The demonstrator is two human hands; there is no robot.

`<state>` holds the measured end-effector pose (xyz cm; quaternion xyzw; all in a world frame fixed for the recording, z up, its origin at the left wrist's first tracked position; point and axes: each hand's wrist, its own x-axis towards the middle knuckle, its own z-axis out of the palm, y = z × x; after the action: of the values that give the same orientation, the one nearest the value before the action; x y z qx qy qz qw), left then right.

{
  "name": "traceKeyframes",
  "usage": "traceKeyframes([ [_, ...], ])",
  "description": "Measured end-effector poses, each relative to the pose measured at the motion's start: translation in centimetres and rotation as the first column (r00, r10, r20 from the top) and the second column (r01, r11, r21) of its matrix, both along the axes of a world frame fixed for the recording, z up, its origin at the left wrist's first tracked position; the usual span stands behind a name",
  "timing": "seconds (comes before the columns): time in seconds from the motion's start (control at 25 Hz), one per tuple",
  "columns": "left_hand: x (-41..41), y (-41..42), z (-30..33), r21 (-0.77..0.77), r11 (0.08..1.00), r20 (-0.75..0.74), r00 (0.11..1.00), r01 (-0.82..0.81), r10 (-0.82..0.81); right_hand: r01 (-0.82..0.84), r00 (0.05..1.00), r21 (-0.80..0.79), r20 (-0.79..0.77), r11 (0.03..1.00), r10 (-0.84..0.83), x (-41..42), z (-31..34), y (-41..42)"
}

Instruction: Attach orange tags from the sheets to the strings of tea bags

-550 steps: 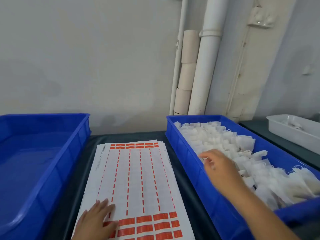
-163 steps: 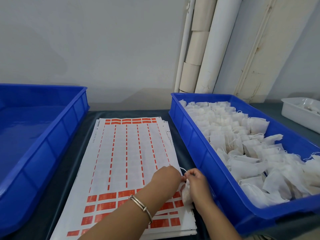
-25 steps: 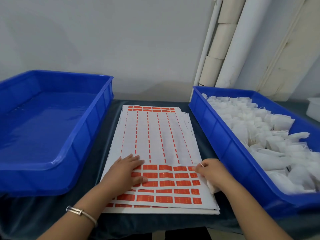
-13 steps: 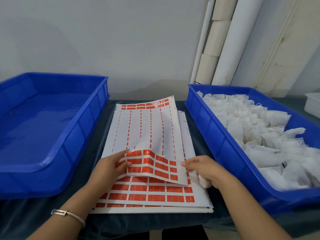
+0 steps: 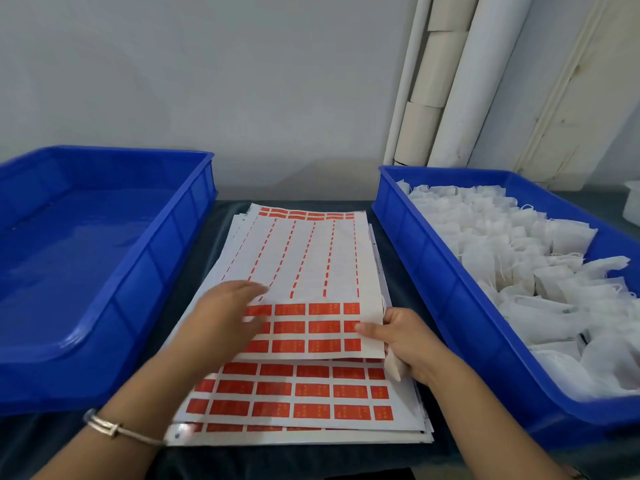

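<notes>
Print on orange tags [image 5: 323, 327] too small to read. Top sheet [image 5: 311, 265] lies on stack of sheets [image 5: 304, 403], mid-desk [image 5: 221, 216]. Left hand [image 5: 225, 320] flat, fingers straight, on its left part. Right hand [image 5: 403, 337] pinches its right edge, white tea bag [image 5: 393, 367] tucked in palm. Tea bags [image 5: 519, 258] fill right blue bin [image 5: 433, 271]; left blue bin [image 5: 121, 289] beside the stack.

The stack of tag sheets [image 5: 311, 393] is filling the desk [image 5: 398, 237] lane between two raised blue walls. On the left, an empty blue bin [image 5: 86, 271] is offering open room inside. On the right, the bin of tea bags [image 5: 450, 306] is lying packed nearly to its rim. Both hands are occupying the lane's near half: the left hand [image 5: 225, 320] over the top sheet [image 5: 311, 265], the right hand [image 5: 405, 337] at its right edge. Pipes [image 5: 460, 81] are closing off the far right corner.
</notes>
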<state>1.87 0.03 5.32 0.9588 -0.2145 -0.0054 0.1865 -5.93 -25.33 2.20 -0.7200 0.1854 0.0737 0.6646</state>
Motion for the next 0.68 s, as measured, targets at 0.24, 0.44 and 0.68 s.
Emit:
traceKeyframes([
  [0.24, -4.0, -9.1, -1.1, -0.288, 0.924, 0.124, 0.967, 0.251, -0.224, -0.035, 0.983, -0.164, 0.173, 0.986, 0.064, -0.8, 0.6, 0.5],
  [0.44, -3.4, -9.9, -2.2, -0.381, 0.894, 0.127, 0.971, 0.237, -0.203, -0.061, 0.964, -0.141, 0.250, 0.988, 0.095, -1.0, 0.7, -0.2],
  [0.68, -2.5, -9.0, -2.0, -0.353, 0.893, 0.129, 0.960, 0.280, -0.250, -0.038, 0.960, -0.240, 0.262, 0.970, 0.102, -0.9, 0.8, 0.0],
])
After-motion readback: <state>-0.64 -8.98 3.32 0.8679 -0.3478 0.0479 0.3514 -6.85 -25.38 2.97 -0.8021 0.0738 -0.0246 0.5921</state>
